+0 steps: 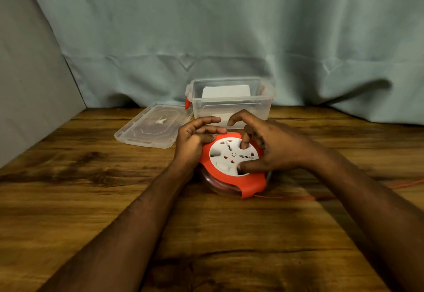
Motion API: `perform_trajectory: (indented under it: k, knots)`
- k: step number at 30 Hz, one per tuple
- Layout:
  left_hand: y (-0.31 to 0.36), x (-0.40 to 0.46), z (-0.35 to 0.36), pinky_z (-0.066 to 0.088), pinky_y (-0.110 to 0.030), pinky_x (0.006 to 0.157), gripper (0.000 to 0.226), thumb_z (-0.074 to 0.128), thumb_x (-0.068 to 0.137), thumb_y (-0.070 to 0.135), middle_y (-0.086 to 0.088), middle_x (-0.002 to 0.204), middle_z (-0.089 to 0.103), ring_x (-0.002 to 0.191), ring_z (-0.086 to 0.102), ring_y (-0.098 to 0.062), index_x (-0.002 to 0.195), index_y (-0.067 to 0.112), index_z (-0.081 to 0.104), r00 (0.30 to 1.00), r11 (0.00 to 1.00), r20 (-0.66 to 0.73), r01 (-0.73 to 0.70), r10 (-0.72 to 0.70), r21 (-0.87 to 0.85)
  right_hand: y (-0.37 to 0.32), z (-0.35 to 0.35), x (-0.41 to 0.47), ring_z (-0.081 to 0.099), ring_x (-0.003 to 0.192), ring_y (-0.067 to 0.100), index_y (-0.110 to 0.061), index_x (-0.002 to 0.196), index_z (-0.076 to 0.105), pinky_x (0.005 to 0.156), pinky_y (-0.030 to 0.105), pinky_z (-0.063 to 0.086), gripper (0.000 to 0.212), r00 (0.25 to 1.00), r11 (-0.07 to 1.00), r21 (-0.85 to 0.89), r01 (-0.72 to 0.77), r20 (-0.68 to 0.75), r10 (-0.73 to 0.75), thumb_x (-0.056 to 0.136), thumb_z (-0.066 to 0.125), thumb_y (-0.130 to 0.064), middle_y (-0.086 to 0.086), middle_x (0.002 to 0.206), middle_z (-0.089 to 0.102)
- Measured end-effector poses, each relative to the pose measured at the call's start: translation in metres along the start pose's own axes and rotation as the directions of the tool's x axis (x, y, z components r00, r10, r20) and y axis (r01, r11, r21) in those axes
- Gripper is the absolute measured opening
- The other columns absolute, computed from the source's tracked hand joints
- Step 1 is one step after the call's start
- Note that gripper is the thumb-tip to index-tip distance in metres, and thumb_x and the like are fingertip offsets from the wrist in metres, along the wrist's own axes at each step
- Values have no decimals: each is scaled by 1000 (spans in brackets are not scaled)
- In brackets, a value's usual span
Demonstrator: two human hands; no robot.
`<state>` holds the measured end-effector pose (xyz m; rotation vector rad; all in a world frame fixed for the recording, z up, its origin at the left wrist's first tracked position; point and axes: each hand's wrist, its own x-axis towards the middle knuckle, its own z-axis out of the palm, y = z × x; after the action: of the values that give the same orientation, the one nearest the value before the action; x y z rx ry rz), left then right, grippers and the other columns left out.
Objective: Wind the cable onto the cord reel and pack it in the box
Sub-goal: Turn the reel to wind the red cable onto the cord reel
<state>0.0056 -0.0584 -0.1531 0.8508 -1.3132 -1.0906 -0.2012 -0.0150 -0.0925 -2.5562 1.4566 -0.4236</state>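
Note:
A round cord reel with an orange frame and a white socket face lies flat on the wooden table. My left hand grips the reel's left rim. My right hand rests on top, one fingertip pressed into a hole of the white disc and the thumb on its near edge. A thin orange cable leaves the reel's near right side and trails off to the right. Behind the reel stands an open clear plastic box with red latches and a white card inside.
The box's clear lid lies flat to the left of the box. A pale blue cloth hangs as a backdrop behind the table, and a grey wall panel closes off the left side.

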Motion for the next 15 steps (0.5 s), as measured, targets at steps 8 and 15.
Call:
perform_trajectory:
  k: [8, 15]
  knots:
    - [-1, 1, 1, 60, -33, 82, 48, 48, 80, -19, -19, 98, 78, 93, 75, -28, 119, 0, 67, 1000, 1000, -15, 11, -11, -5, -6, 9, 1, 59, 67, 4, -33, 84, 62, 58, 29, 46, 42, 998, 994, -112, -18, -65, 11, 67, 82, -66, -14, 73, 64]
    - [-2, 1, 3, 61, -35, 82, 48, 48, 81, -20, -19, 99, 78, 94, 75, -31, 118, 2, 68, 1000, 1000, -3, 16, -16, -5, -6, 18, 7, 55, 50, 9, -20, 56, 57, 52, 32, 45, 47, 991, 999, -14, -46, -122, 44, 75, 82, -55, -5, 51, 58]
